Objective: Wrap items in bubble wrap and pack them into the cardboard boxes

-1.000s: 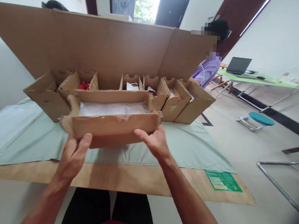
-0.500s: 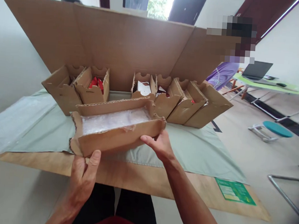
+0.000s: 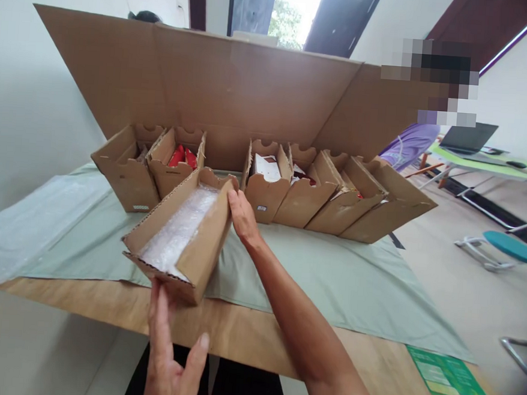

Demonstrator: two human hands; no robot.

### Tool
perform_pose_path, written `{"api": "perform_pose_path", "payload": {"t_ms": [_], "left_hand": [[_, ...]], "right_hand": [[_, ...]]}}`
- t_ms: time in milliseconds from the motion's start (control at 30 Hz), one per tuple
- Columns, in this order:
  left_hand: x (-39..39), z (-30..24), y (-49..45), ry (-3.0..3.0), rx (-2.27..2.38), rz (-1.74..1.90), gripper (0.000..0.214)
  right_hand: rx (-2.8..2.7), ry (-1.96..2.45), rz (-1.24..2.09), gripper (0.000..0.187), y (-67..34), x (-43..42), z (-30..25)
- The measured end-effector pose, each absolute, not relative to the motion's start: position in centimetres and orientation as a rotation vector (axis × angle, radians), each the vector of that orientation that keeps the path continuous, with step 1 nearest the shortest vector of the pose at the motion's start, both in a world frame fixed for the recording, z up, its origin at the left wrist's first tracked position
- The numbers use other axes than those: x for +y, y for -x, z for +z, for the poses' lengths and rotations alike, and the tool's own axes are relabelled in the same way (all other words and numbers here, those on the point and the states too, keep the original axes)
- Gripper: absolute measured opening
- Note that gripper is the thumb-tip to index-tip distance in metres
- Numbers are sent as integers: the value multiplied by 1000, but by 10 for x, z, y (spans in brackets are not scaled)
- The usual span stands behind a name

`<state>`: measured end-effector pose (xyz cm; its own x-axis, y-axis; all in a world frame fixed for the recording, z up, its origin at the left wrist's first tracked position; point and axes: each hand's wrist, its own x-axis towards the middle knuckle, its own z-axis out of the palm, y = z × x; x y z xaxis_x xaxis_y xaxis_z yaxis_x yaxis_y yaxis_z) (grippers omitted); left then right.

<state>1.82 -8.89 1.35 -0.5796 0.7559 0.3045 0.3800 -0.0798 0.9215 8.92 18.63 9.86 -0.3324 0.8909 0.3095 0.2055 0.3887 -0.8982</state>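
A long open-topped cardboard box (image 3: 213,242) is tilted over the near part of the cloth, its length running away from me. Clear bubble wrap (image 3: 180,228) lines its inside. My right hand (image 3: 244,219) grips the box at the far end of its right wall. At the near end, my left hand (image 3: 169,353) has its fingers stretched up against the bottom edge, with the thumb spread apart. Behind the box is a row of similar cardboard bins (image 3: 306,194), split by a gap. One bin holds red packets (image 3: 182,157), another a white box (image 3: 267,167).
A tall cardboard panel (image 3: 253,88) stands behind the bins. Bubble wrap sheeting (image 3: 40,224) lies at the left on the green cloth (image 3: 329,286). A green leaflet (image 3: 452,376) is at the table's right corner. Beyond are a person in purple (image 3: 411,144) and a blue stool (image 3: 515,246).
The cardboard box has turned from lying crosswise to pointing away from me, its far end swinging left toward the gap. My left hand's fingers have straightened and its thumb has come off the box.
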Motion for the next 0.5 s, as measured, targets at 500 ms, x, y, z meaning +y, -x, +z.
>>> {"api": "perform_pose_path", "payload": {"t_ms": [500], "left_hand": [[-13,28,6,-1191,2143,1739,128]], "right_hand": [[-1746,925,1031,58,-113,115,2]]}}
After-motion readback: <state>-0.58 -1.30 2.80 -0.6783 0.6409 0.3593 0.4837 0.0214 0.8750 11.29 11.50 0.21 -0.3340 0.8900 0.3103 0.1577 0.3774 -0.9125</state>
